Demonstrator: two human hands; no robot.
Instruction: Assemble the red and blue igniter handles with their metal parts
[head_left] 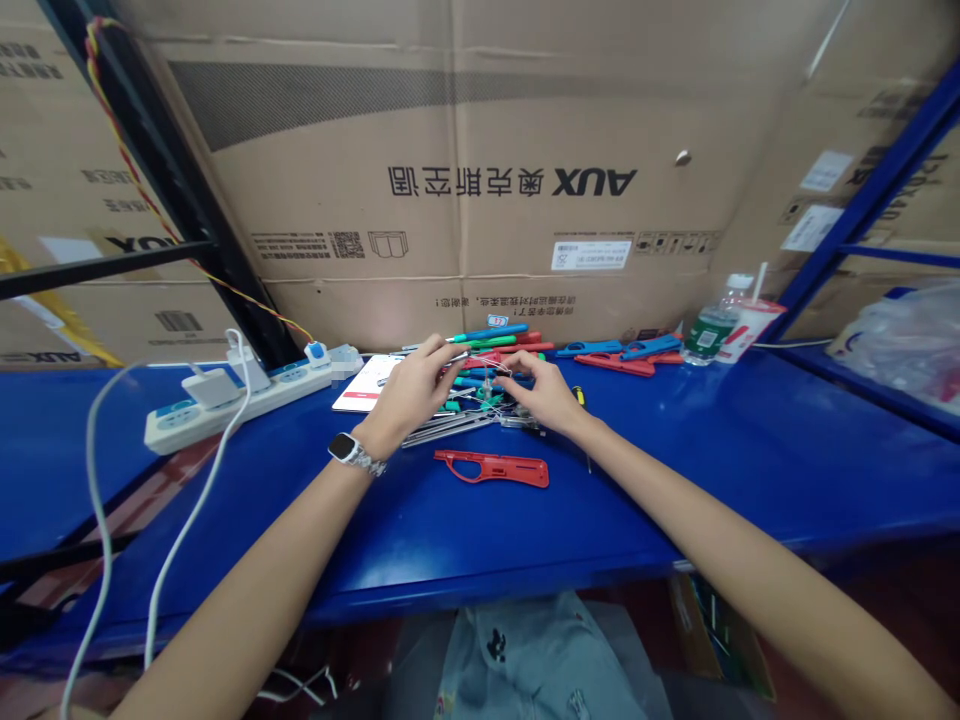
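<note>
Both hands reach over a pile of small parts on the blue table. My left hand (421, 382), with a watch at the wrist, has its fingers pinched at the pile's left side, on a thin metal-looking piece. Thumb and forefinger of my right hand (541, 392) close on a thin white wire (491, 362) at the right side. Between the hands lie green and blue parts, wires and metal rods (450, 428). In front of the pile a red plastic shell (493, 468) with a loop-shaped opening lies flat. Blue and green pieces (491, 333) lie behind.
Red and blue shells (622, 355) lie at the back right, beside a green-labelled bottle (709, 330) and a cup (750, 325). A white power strip (247, 395) with cables is at the left. A white card (361, 385) lies near my left hand. Cardboard (450, 120) stands behind the table (630, 520).
</note>
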